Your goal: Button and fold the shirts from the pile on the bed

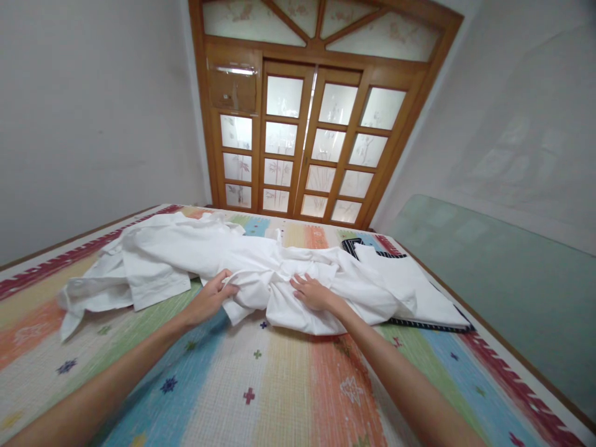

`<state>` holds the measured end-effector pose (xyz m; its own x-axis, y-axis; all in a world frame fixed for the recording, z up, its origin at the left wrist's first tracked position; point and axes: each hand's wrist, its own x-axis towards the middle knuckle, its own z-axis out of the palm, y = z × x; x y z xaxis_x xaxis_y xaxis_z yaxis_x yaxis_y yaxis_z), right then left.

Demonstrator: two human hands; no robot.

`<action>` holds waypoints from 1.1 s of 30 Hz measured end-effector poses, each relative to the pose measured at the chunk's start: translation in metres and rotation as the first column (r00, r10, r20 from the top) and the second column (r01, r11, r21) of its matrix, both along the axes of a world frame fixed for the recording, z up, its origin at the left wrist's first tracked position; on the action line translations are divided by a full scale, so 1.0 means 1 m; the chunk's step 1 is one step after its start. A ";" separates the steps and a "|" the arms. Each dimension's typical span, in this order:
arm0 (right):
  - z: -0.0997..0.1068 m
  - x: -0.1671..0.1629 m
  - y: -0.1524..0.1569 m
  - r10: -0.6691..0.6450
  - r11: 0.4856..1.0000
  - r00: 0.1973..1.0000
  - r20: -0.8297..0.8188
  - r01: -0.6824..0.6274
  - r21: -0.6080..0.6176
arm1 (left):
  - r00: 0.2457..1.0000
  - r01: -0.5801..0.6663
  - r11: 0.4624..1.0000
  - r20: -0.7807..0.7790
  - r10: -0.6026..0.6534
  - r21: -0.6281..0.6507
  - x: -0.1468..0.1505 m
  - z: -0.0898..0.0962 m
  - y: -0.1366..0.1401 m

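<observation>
A crumpled white shirt (242,254) lies stretched across the bed, with loose folds and flaps hanging to the left. My left hand (215,293) is closed on the near edge of its cloth, thumb and fingers pinching a fold left of the middle. On the bunched cloth just right of there rests my right hand (313,292), its fingers stretched out and apart, pressing on the surface. The cloth beneath the right palm is hidden. To the right, a folded white piece of clothing with black striped trim (431,298) lies flat, partly touching the shirt.
The bed is covered with a striped, multicoloured bedspread (233,391) patterned with small stars and crosses. A pale green headboard (503,285) stands along the right side. Wooden doors with glass panes (302,143) are beyond the far edge. A plain wall (93,112) rises on the left.
</observation>
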<state>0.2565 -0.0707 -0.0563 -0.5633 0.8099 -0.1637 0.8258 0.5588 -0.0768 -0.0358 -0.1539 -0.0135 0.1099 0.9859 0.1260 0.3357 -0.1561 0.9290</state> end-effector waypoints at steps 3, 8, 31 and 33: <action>0.003 -0.004 0.013 -0.076 0.996 0.997 0.018 0.076 -0.040 | 0.981 -0.085 0.996 0.170 0.089 -0.030 -0.007 0.020 0.000; 0.006 -0.016 0.033 -0.157 0.987 0.987 0.018 0.157 -0.018 | 0.860 -0.396 0.916 0.321 0.396 -0.070 -0.025 0.054 0.007; 0.061 0.141 -0.066 -0.569 0.817 0.819 0.073 0.554 0.161 | 0.895 0.147 0.971 -0.443 -0.050 0.188 -0.080 -0.029 -0.015; 0.051 0.132 -0.064 -0.556 0.824 0.830 0.049 0.542 0.164 | 0.900 0.172 0.959 -0.433 -0.060 0.224 -0.070 -0.033 -0.010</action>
<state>0.3885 -0.1348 -0.0051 -0.0071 0.9984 -0.0557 0.9983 0.0103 0.0566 -0.1056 -0.1637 -0.0466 0.3186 0.9045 0.2834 0.6484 -0.4261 0.6309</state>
